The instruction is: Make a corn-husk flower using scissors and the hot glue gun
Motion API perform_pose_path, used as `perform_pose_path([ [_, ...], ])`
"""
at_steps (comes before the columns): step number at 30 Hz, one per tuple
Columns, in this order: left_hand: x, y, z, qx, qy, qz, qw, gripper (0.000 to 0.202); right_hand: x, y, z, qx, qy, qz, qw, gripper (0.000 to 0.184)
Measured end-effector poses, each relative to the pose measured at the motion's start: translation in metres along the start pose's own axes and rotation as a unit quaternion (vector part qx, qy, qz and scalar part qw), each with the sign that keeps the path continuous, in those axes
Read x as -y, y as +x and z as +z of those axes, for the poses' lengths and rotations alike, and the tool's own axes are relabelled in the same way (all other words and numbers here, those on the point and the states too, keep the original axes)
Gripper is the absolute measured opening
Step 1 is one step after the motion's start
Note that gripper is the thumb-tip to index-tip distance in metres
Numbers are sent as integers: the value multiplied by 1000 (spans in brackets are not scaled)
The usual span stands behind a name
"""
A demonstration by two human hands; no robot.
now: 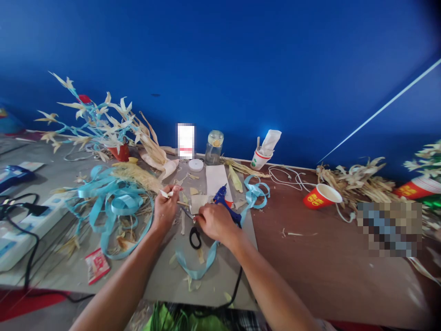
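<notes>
The left hand (pixel 164 210) is closed, and a small pale husk piece (pixel 167 194) is pinched at its fingertips. The long axis of the husk piece is set roughly crosswise, with its left end slightly raised. The piece is located at the top of the grip and projects to the left above the fingers.

The right hand (pixel 217 223) is placed palm down, just beside the left, with its fingers curled. Whether anything is gripped by it cannot be told, as the fingertips are partly hidden. The scissors (pixel 191 236) are positioned at those fingertips: 1 black handle loop is exposed on the near side, and the blades are directed away and to the left, toward the left hand.

Beyond the right hand, a blue glue gun (pixel 219 195) is laid with its nozzle directed away from the person, near a white card (pixel 215 177). To the left of the left hand, a loose heap of light blue ribbon (pixel 126 202) is spread. Farther back, a glass jar (pixel 214 149) and a white disc (pixel 196 165) are placed near the blue wall (pixel 220 69). To the right, a red paper cup (pixel 319 197) is tilted on the brown tabletop (pixel 292 271)
</notes>
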State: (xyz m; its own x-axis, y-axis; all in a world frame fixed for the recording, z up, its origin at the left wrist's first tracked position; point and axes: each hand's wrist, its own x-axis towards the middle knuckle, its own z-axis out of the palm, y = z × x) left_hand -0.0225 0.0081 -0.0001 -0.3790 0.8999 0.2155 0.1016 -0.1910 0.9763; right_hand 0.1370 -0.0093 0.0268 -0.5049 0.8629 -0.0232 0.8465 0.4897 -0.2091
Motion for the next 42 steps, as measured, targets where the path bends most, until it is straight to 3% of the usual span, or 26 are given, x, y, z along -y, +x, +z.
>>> perform_pose_path([
  [3, 3, 2, -1, -19, -9, -6, 1000, 27, 15, -9, 3, 42, -25, -4, 999, 36],
  [8, 6, 6, -2, -70, -17, -2, 997, 30, 31, -14, 8, 6, -10, -9, 1000, 32],
  [12, 5, 9, -4, -107, -42, -11, 993, 31, 22, -9, 7, -62, -20, 16, 998, 20],
  [16, 8, 12, -4, -122, -53, -21, 991, 28, 6, -5, 8, -69, -57, 23, 996, 21],
  [25, 12, 11, -4, -105, -57, -42, 992, 20, 5, 10, 15, -88, -46, -9, 995, 19],
  [28, 10, 10, -3, -92, -63, -41, 993, 19, 1, 14, 16, -144, 21, 28, 989, 18],
  [31, 7, 8, -2, -81, -91, -57, 991, 21, -5, 16, 14, -256, 178, 101, 945, 19],
  [34, 2, 5, 2, -31, -153, -100, 983, 23, -9, 19, 14, -331, 368, 155, 855, 19],
  [38, -8, -3, 7, 97, -213, -182, 955, 26, -4, 23, 19, -288, 564, 184, 752, 17],
  [40, -10, -7, 10, 138, -223, -206, 943, 28, 2, 24, 23, -251, 625, 181, 717, 14],
  [42, -10, -10, 11, 164, -224, -203, 939, 27, 7, 26, 27, -230, 655, 169, 699, 11],
])
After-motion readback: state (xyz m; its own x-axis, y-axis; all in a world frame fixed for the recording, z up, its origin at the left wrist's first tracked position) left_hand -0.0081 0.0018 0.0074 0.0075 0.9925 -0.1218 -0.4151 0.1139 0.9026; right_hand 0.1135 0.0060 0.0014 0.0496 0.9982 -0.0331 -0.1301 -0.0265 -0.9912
